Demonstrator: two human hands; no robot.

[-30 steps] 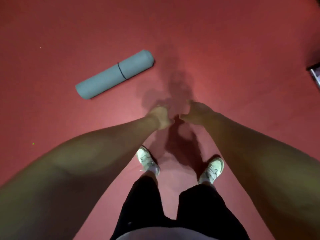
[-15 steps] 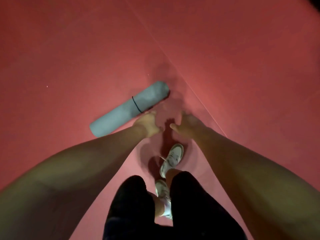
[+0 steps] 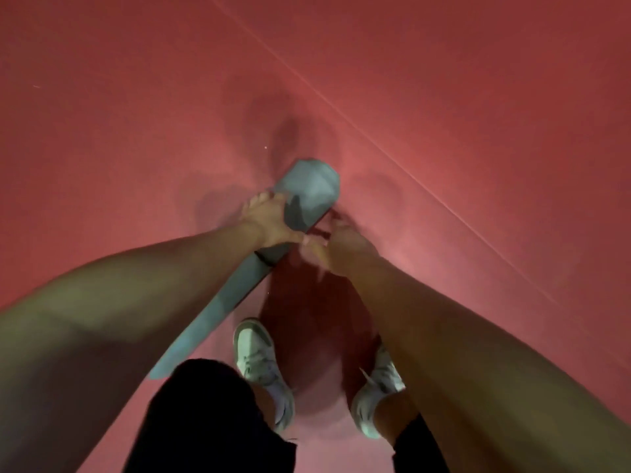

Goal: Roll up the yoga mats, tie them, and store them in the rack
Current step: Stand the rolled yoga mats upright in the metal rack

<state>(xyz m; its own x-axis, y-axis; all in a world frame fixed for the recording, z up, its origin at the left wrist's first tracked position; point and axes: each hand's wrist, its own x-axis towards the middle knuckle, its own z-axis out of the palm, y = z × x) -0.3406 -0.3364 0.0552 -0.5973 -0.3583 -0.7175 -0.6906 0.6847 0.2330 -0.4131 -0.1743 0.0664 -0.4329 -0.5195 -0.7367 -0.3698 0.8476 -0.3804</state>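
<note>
1 yoga mat (image 3: 309, 192), grey-blue and already rolled, lies slantwise on the red floor (image 3: 478, 97), with its near end by the person's left knee and its far end pointing up and to the right. A thin dark band (image 3: 265, 260) circles it near the middle, so rolling and tying look done for this mat and the carry to the rack comes next. No rack is in view.

The left hand (image 3: 266, 220) is laid over the top of the roll just beyond the band, fingers wrapped down the far side and thumb stretched along the near side, so it grips the mat. The right hand (image 3: 341, 244) is just beside the roll on its near side, fingers reaching toward the lower edge. Motion blur hides the fingertips, so I cannot tell whether it has hold of the mat or only touches it.

A foam roll like this should be light and soft, giving a little under the fingers, with a surface that grips rather than slips. It is long, though, so taken at 1 end it would droop and swing. Better to hold it close to the band – near the balance point – with 1 hand over and 1 under. Squeezing away from the band could loosen the outer wrap. The 2 pale shoes (image 3: 254, 349) stand close to the near end, so the lift should clear them
</note>
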